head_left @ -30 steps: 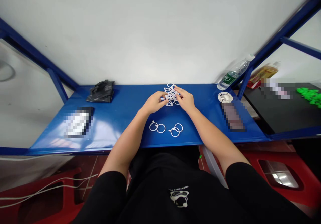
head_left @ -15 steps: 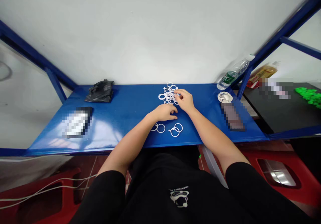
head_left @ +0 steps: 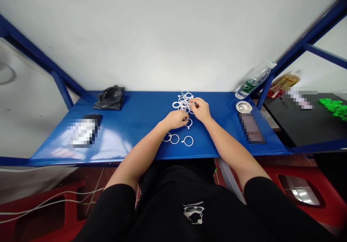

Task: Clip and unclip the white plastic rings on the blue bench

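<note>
Since the earlier frame the left hand (head_left: 177, 119) has drawn back toward the centre. One ring of the nearer right pair has gone from the blue tabletop (head_left: 130, 126), leaving a single white plastic ring (head_left: 188, 141) beside two linked white rings (head_left: 171, 138). Just above, the left fingers are pinched shut on a small white ring (head_left: 189, 123). The right hand (head_left: 201, 110) curls onto the heap of white rings (head_left: 183, 100); whether its fingers grip one I cannot tell. Such rings look light, thin and springy, best pinched across the rim. A crumpled black bag (head_left: 110, 98) lies at upper left.
</note>
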Available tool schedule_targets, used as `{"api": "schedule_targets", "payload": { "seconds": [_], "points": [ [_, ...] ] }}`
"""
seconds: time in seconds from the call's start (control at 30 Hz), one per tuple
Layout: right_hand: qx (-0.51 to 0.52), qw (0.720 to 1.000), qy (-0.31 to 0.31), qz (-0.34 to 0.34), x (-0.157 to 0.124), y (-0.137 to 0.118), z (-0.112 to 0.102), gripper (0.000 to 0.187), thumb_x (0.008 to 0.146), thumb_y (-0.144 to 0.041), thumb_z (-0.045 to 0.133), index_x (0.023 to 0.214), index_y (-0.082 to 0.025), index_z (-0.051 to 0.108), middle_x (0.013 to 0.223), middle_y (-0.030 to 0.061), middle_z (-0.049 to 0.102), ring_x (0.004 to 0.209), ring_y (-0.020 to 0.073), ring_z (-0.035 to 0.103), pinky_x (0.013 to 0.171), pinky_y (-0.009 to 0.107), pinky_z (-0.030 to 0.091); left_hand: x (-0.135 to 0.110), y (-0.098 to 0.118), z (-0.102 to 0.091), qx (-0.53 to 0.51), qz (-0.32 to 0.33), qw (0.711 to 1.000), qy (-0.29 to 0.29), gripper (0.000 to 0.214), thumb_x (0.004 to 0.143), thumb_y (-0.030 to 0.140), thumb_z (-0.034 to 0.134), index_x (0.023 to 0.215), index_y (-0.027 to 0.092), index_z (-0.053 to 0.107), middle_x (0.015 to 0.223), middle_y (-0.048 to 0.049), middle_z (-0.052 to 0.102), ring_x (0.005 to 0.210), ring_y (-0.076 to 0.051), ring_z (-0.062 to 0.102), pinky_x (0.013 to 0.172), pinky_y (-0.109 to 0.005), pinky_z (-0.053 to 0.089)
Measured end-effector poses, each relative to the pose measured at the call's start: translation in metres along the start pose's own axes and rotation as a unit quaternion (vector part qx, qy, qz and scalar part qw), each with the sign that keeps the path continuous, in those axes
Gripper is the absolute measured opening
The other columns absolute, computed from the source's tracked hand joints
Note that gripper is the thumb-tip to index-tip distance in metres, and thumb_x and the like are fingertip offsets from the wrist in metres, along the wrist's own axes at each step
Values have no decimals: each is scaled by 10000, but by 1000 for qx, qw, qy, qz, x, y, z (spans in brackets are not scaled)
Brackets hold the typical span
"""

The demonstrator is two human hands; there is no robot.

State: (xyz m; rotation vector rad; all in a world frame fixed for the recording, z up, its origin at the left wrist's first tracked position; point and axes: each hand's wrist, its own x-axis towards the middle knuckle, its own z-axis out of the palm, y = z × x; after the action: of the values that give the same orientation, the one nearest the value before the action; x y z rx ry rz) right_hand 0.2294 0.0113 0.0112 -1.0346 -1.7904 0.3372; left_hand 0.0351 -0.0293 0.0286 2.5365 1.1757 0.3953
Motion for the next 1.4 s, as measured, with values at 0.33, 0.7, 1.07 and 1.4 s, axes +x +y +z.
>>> {"api": "schedule_targets", "payload": {
  "seconds": [0.33,0.7,1.07,1.4],
  "points": [
    [-2,995,-63,-78,-6,-12,-1,213,951,-237,615,1064,-241,795,1038,59,794,693,166,657,714,324,556,-1,-17,-16,-123,-184,949,225,301,926,223,616,1188,214,763,790,5,747,727,-172,672,688,-273,450],
    [-18,990,-125,-56,-7,-18,-2,221,1002,-371,580,1001,-233,752,855,39,763,740,196,670,704,311,497,-4,-9,-13,-69,-136,964,216,288,1001,294,607,1249,220,734,859,-22,775,791,-198,712,705,-279,450],
    [28,987,-156,-36,-6,-15,-7,251,1014,-370,510,1037,-228,715,885,32,765,787,208,704,746,314,504,-7,-13,-18,-21,-60,983,170,377,1091,417,490,876,208,718,855,-45,754,735,-173,653,668,-278,382],
    [37,985,-166,-37,-5,-14,-10,205,949,-262,514,959,-222,715,841,28,760,761,208,703,718,312,510,-9,-11,-20,-14,-55,986,156,396,1085,444,490,896,211,749,857,-49,752,784,-180,666,701,-276,416]
  ]
}}
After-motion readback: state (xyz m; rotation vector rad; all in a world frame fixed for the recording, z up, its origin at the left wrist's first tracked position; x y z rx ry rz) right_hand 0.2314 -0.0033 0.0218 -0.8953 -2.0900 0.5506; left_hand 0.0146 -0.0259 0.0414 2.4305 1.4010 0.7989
